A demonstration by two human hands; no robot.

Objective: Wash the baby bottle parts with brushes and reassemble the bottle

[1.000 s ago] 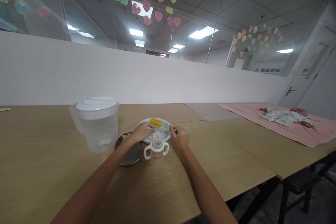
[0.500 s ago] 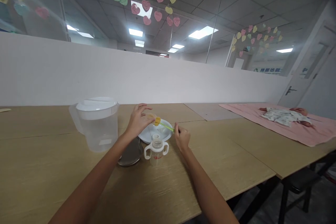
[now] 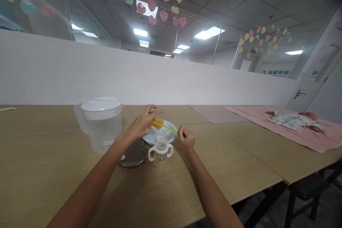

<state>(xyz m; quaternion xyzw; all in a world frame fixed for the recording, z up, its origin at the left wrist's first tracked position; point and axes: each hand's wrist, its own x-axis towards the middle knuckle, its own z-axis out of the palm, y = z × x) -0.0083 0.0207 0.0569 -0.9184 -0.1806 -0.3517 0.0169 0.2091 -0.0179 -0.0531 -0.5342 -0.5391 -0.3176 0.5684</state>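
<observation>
My right hand (image 3: 187, 138) is closed round the green handle of a brush (image 3: 157, 123) with a yellow sponge head. Beside the sponge head, my left hand (image 3: 143, 123) has its fingers bent and partly spread; a small clear piece seen earlier at its fingertips is now hidden, so its hold cannot be made out. Below both hands stands a clear bottle (image 3: 161, 156) with two white handles and an open top. Behind it lies a white plate (image 3: 172, 136) with a small clear item on it. A dark, rounded tray (image 3: 133, 155) sits left of the bottle.
A lidded clear pitcher (image 3: 103, 124) stands on the wooden table (image 3: 227, 164) at left. On the right, a doll (image 3: 290, 119) in patterned clothes lies on a pink cloth (image 3: 310, 142). A dark stool (image 3: 307, 188) is below the table's right edge. A white wall rises behind.
The brush's yellow head has moved slightly left and shows more fully. My left hand has turned, and the clear piece by its fingers is out of sight. The view has shifted slightly.
</observation>
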